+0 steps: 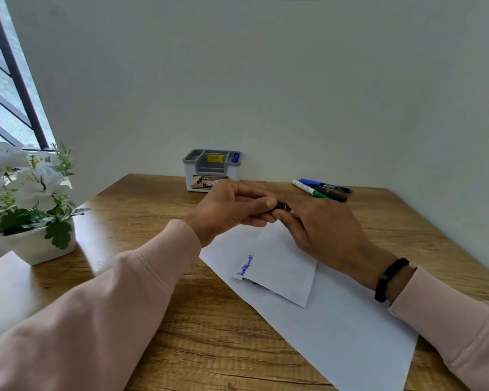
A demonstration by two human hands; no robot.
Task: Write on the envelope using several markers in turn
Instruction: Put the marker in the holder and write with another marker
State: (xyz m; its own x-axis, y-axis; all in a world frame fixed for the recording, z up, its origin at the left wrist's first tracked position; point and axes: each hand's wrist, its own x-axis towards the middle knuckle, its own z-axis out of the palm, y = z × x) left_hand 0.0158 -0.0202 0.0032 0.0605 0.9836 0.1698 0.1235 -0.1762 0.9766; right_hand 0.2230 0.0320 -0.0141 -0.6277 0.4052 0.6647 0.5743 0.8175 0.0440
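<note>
Both hands meet just above the far end of the envelope (283, 266), and between them sits a black marker (282, 206). The left hand (232, 206) pinches its dark end with thumb and fingertips; the right hand (319, 227) has its fingers curled round the rest of the barrel, which it mostly hides. This looks like the cap coming off or going on; I cannot tell which. Either way it reads as a changeover between markers.

If it is uncapping, the next move calls for a straight pull apart, then the tip brought down onto a blank patch of the envelope.

The envelope itself lies white and flat on a larger white sheet (350, 334), flap open, with a short line of blue writing (245, 266) near its left edge. Beyond the envelope, toward the wall, three more markers (322, 189) lie bunched together: blue, green and black. Left of those stands a grey organiser (209, 173).
</note>
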